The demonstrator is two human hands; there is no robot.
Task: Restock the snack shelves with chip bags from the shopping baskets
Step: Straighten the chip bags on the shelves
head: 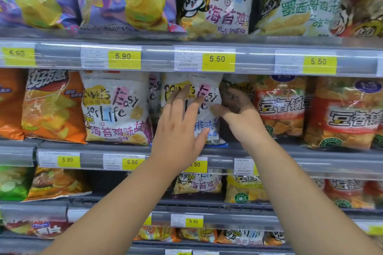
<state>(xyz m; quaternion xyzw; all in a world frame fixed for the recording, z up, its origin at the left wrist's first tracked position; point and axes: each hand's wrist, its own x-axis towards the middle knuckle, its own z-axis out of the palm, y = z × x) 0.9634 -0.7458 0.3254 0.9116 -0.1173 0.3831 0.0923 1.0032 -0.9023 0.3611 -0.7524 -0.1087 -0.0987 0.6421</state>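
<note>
A white chip bag [204,89] with blue lettering stands upright on the second shelf [269,147] from the top, between a matching white bag [114,107] and red-orange bags [279,105]. My left hand [180,124] lies flat against the front of the bag with fingers straight and spread. My right hand [238,114] holds the bag's right edge, thumb on the front and fingers curled behind it into the dark gap beside it. No shopping basket is in view.
Shelves of chip bags fill the view: purple and white bags above, orange bags [51,105] at the left, more bags on lower shelves. Grey shelf rails carry yellow price tags [217,60]. A dark gap [107,182] sits on the third shelf.
</note>
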